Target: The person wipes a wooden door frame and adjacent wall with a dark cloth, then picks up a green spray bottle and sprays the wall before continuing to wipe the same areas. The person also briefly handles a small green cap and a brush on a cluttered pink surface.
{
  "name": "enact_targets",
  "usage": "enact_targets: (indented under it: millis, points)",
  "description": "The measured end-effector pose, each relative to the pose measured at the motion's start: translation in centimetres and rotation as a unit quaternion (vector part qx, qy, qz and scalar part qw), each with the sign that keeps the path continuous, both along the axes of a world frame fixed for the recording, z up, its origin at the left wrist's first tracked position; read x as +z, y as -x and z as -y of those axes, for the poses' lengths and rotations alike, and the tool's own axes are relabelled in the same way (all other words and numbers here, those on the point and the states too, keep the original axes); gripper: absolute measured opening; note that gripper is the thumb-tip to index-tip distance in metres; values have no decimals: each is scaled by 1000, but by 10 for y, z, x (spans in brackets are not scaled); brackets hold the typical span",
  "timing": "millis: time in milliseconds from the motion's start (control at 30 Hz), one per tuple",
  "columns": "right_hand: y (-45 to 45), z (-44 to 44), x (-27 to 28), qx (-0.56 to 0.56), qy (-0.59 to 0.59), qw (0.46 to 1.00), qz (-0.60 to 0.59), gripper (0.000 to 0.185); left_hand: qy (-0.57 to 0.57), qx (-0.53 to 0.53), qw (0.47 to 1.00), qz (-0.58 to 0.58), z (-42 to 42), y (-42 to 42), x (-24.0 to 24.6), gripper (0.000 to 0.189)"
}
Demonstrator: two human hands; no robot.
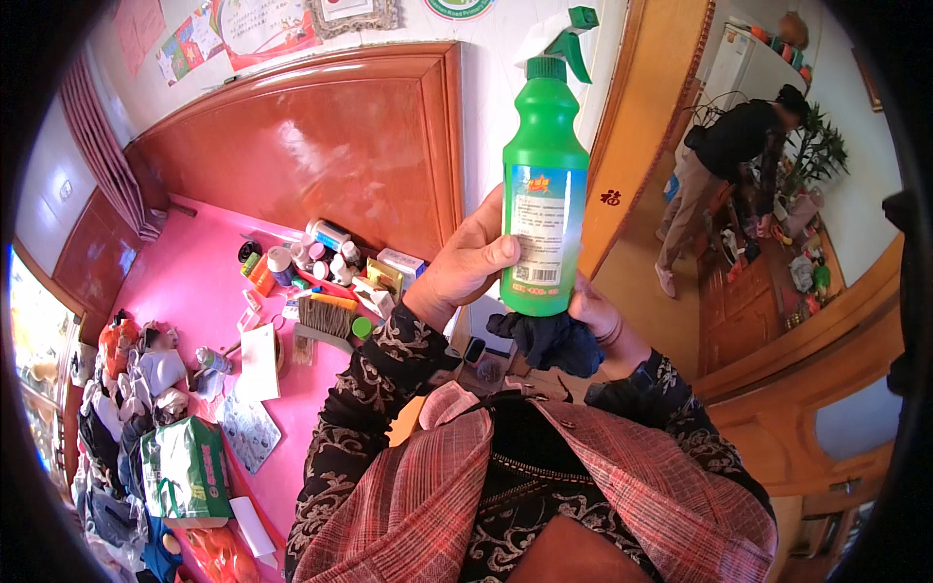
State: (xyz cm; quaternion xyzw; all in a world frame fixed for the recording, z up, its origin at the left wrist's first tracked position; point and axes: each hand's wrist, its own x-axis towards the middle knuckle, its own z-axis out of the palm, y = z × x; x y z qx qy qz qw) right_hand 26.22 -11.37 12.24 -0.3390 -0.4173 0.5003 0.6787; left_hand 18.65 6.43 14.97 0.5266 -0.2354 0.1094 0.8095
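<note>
A green plastic spray bottle with a white and green trigger head is held upright in front of me, its printed label facing my eyes. My left hand grips it from the left, the thumb lying on the label's edge. Below the bottle's base, a dark cloth hangs bunched in my right hand. The right fingers also reach up behind the lower right side of the bottle, where they are partly hidden.
To the left, a pink surface carries medicine bottles, boxes, a brush, a green shopping bag and piled plastic bags. Beyond the doorway at right, another person bends over a wooden cabinet.
</note>
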Motion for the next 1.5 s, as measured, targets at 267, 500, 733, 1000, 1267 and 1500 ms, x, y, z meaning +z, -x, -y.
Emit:
enact_targets:
  millis: [267, 500, 733, 1000, 1267, 1500]
  points:
    - [3, -4, -3, -20, -9, 999, -45, 78, -16, 133, 991, 12, 14, 15, 13, 99]
    - [-3, -1, -8, -29, -22, 999, -11, 75, -3, 126, 992, 10, 20, 16, 17, 99]
    - [-3, 5, -5, -49, -22, 999, -6, 69, -14, 120, 993, 18, 23, 14, 17, 99]
    - [-7, 6, -8, -56, -14, 998, 2, 70, -13, 117, 993, 21, 25, 11, 18, 100]
    - [-11, 8, -6, -54, 0, 998, 26, 75, 3, 111, 994, 13, 28, 9, 17, 99]
    - [-12, 3, -12, -58, -25, 998, 22, 74, -3, 123, 992, 14, 29, 7, 18, 100]
